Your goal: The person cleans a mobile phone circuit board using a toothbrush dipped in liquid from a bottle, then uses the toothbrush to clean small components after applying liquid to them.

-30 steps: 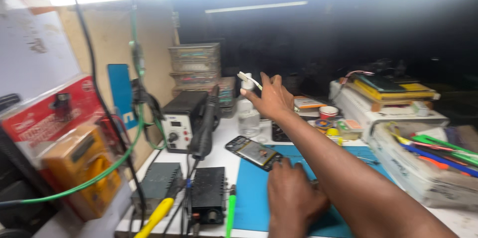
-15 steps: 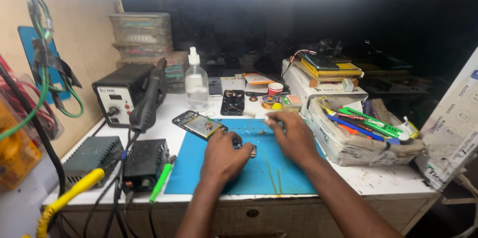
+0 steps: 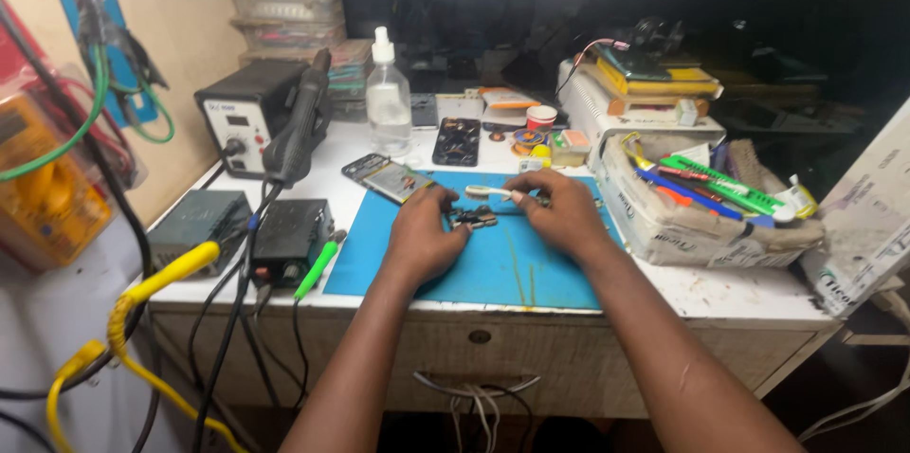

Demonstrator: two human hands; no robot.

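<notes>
Over blue mat, both hands on small board

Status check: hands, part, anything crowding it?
Left hand pins small board on blue mat. Right hand holds toothbrush over it. Phone beside, apart.

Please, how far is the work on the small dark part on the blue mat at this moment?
Done: an opened phone lies at the blue mat's corner, its insides exposed. In hand: the left hand pins a small dark part on the mat, while the right hand holds a white brush over it. Left: part and phone lie apart; whether brushing is finished I cannot tell.
</notes>
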